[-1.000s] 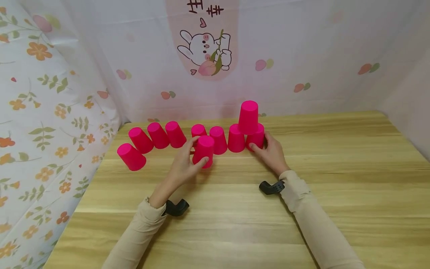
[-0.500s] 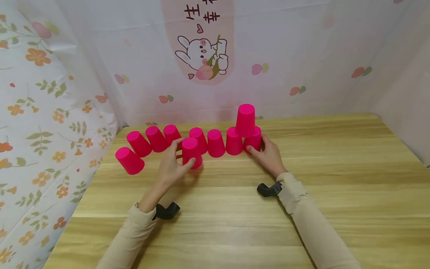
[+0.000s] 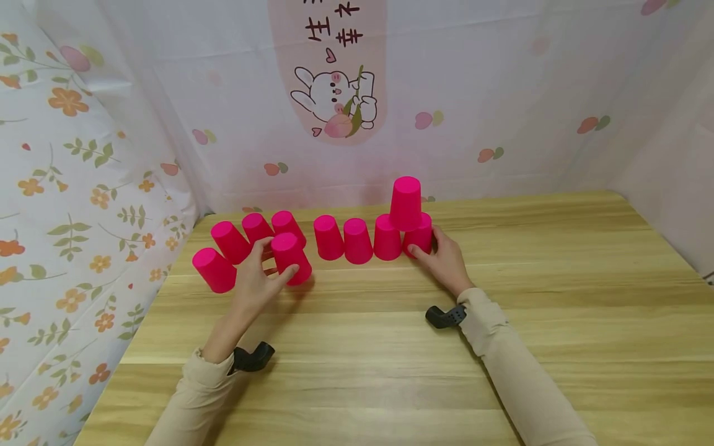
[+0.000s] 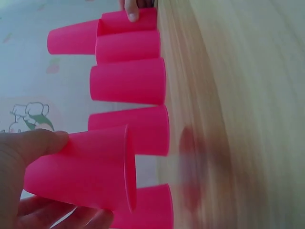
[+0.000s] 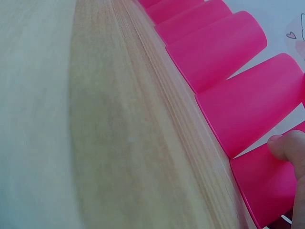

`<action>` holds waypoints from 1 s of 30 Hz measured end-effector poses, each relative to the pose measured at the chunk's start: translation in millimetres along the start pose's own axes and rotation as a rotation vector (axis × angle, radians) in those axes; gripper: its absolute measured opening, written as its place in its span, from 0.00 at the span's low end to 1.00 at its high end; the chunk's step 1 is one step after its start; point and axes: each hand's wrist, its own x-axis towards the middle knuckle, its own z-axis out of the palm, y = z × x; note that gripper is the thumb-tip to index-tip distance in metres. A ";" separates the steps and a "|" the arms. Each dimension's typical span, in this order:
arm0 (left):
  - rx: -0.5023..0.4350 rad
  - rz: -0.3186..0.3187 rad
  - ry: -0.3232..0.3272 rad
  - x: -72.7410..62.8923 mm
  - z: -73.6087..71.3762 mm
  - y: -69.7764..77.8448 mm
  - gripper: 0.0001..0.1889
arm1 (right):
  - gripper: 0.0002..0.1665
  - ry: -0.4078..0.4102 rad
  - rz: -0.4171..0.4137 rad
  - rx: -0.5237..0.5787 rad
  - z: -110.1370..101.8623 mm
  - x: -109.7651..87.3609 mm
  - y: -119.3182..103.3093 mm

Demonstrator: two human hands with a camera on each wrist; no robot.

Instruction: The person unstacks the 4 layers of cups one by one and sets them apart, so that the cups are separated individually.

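Observation:
In the head view my left hand [image 3: 252,286] grips an upside-down pink cup [image 3: 292,261], thumb in front and fingers round the far side. The left wrist view shows this held cup [image 4: 83,169] raised off the table, with a shadow below. My right hand [image 3: 448,261] holds the rightmost cup [image 3: 421,238] of the row low on its side; its thumb [image 5: 286,145] lies against the cup in the right wrist view. One upper cup [image 3: 406,203] rests across that cup and its neighbour [image 3: 387,238].
Two more cups stand upside down in the row, a middle cup [image 3: 357,243] and a left one [image 3: 328,239]. Several others, including a front-left cup [image 3: 214,272], stand at the table's far left. A printed curtain [image 3: 474,87] hangs behind the wooden table [image 3: 357,371].
My left hand has carried its cup leftward, from in front of the row to near the left group. My right hand has kept its hold, and the upper cup stays in place.

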 end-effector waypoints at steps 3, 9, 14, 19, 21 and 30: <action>0.032 0.000 0.021 -1.5 -2.2 -4.7 0.33 | 0.31 -0.001 0.001 0.001 0.4 0.6 1.2; 0.137 -0.031 0.076 -3.2 -3.0 -13.1 0.32 | 0.31 -0.009 0.007 0.001 0.7 0.9 1.6; 0.190 -0.046 0.088 -4.5 -3.7 -18.3 0.32 | 0.31 -0.009 0.008 -0.004 1.0 0.2 0.3; 0.181 -0.042 0.111 -4.9 -6.8 -24.8 0.32 | 0.31 -0.006 0.002 -0.004 1.7 0.4 0.1; 0.176 -0.042 0.117 -5.1 -8.2 -28.1 0.31 | 0.31 -0.007 0.000 -0.003 1.8 0.6 0.1; 0.172 -0.050 0.120 -6.3 -11.7 -39.2 0.31 | 0.31 -0.002 0.003 -0.005 1.0 0.0 0.1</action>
